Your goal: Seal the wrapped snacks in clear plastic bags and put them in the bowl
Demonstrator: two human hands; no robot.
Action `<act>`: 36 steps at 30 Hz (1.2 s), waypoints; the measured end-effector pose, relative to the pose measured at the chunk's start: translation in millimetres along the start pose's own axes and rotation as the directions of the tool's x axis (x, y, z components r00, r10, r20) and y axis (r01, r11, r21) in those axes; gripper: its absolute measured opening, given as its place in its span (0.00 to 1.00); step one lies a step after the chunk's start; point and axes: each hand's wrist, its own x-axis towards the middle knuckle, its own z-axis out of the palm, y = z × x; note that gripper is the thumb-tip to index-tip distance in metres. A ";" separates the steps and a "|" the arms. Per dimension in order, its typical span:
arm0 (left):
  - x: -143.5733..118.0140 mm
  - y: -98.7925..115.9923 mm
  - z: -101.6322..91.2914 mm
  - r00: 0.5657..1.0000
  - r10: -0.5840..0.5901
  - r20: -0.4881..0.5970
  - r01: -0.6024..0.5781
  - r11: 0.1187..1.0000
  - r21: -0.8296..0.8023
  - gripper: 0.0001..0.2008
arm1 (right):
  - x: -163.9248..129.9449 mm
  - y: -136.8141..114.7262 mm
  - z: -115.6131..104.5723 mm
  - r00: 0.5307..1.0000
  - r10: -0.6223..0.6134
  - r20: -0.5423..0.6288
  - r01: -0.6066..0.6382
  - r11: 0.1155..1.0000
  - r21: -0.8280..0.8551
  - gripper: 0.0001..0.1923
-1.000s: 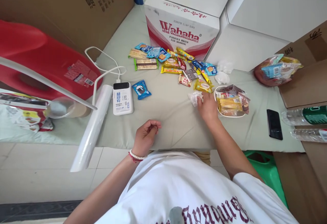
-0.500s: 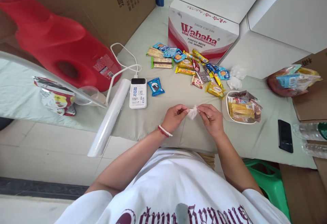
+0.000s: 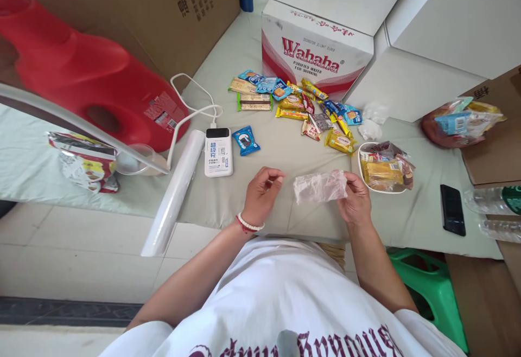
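My right hand (image 3: 356, 201) pinches one end of a crumpled clear plastic bag (image 3: 319, 186), which hangs stretched out to the left above the pale green cloth (image 3: 277, 151). A little to the left of the bag, my left hand (image 3: 260, 194) hovers with curled fingers and holds nothing; a bead bracelet circles its wrist. Just right of my right hand stands a white bowl (image 3: 362, 175) filled with wrapped snacks. Beyond the hands lies a scatter of several snack packets (image 3: 301, 107), and a single blue packet (image 3: 245, 140) sits apart beside a white power bank (image 3: 218, 151).
A Wahaha water carton (image 3: 313, 53) and white boxes stand at the back. A red jug (image 3: 93, 85), a roll of clear film (image 3: 173, 191) and a white cable lie at left. A black phone (image 3: 452, 217), water bottles and a bag of snacks (image 3: 459, 121) are at right.
My right hand took the crumpled bag from beside the bowl and brought it near. Both hands held it, then it was pulled open and my left hand let go.
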 end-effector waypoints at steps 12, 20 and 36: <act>4.2 1.0 31.4 0.972 0.152 0.178 -0.167 0.983 0.072 0.08 | -10.2 -17.1 -3.5 0.981 0.043 0.190 0.020 0.948 -0.317 0.10; 3.2 12.4 12.9 0.984 -0.060 0.168 0.071 0.996 -0.059 0.14 | -14.3 -36.8 -7.9 0.980 -0.047 0.192 0.077 0.986 -0.151 0.12; -15.9 18.3 47.4 0.952 -0.029 0.306 -0.045 0.972 0.232 0.11 | -16.8 -59.5 31.5 0.974 -0.159 0.163 0.227 0.744 -0.628 0.12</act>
